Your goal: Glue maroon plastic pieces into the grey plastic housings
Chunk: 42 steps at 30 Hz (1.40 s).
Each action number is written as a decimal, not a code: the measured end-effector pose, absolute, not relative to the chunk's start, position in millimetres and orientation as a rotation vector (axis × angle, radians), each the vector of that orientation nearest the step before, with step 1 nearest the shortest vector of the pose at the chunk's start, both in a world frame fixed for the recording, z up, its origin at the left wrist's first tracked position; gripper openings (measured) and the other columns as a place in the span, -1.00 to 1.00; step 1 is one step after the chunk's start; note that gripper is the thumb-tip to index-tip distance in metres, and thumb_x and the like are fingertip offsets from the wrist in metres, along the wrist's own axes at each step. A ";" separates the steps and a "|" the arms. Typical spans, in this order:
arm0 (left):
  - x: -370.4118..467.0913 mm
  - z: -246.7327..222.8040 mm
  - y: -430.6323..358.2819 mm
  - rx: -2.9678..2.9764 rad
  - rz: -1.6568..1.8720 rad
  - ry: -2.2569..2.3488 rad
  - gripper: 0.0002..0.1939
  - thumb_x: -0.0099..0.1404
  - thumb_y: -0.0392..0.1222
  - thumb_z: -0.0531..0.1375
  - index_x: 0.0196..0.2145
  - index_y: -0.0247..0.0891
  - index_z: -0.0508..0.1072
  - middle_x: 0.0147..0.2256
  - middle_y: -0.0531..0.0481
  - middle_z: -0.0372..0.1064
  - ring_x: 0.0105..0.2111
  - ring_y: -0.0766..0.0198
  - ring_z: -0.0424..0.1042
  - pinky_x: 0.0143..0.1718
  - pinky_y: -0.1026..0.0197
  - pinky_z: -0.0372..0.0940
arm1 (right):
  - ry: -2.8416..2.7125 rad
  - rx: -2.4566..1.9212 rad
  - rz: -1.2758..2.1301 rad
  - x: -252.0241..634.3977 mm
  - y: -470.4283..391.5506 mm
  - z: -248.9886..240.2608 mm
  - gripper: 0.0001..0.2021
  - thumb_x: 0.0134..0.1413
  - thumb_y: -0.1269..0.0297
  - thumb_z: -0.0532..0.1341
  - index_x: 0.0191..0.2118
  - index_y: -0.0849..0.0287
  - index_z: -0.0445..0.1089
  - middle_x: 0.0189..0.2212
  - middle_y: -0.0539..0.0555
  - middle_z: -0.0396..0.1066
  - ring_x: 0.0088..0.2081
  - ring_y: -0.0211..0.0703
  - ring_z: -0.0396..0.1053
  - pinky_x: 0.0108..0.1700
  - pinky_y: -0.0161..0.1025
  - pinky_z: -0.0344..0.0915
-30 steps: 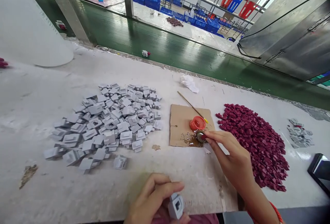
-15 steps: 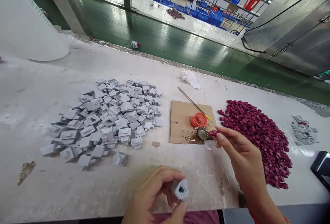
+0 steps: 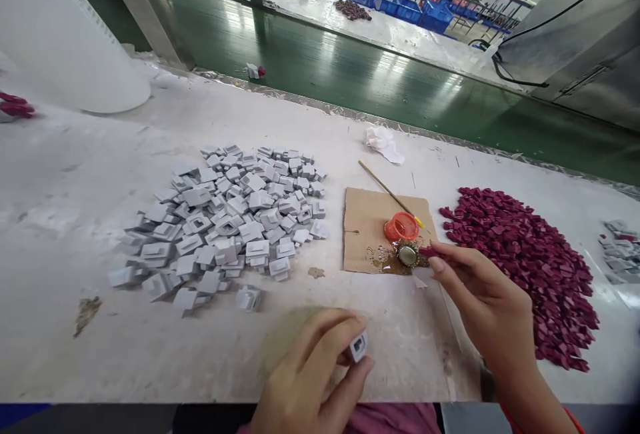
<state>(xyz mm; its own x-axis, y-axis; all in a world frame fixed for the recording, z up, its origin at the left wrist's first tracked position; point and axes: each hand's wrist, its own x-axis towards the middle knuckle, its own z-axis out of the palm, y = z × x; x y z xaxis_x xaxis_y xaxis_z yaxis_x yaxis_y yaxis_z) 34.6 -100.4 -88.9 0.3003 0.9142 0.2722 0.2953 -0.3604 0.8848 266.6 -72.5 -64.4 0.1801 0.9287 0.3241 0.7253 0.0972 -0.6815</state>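
Note:
Near the table's front edge, my left hand pinches a small grey plastic block, its square hole facing up and right. My right hand is closed on a small maroon plastic piece between thumb and forefinger. That piece's tip is at a bottle cap of shiny liquid; whether it touches the liquid I cannot tell. The cap rests on a wet corner of a cardboard sheet. Behind it sits a red cup, beside a thin brush with a yellow tip.
A pile of grey blocks covers the left-middle of the table, and a heap of maroon pieces lies at right. Crumpled tissue lies behind the cardboard. Beyond runs a green conveyor belt. A white container stands back left.
The view has shifted, so the table contents appear further right. My left hand has turned the grey block slightly and its fingers have closed further round it. My right hand stays by the cap.

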 end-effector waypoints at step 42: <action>37.2 -93.5 -93.3 1.974 1.090 1.226 -0.80 0.17 -0.32 0.34 -0.25 -0.27 0.41 -0.37 0.01 0.45 -0.33 0.24 0.40 -0.25 0.23 0.33 | -1.637 -1.495 0.475 220.9 -111.3 -56.9 -0.75 0.12 0.49 0.22 -0.12 0.03 0.43 -0.31 0.00 0.47 -0.29 -0.21 0.44 -0.31 -0.33 0.46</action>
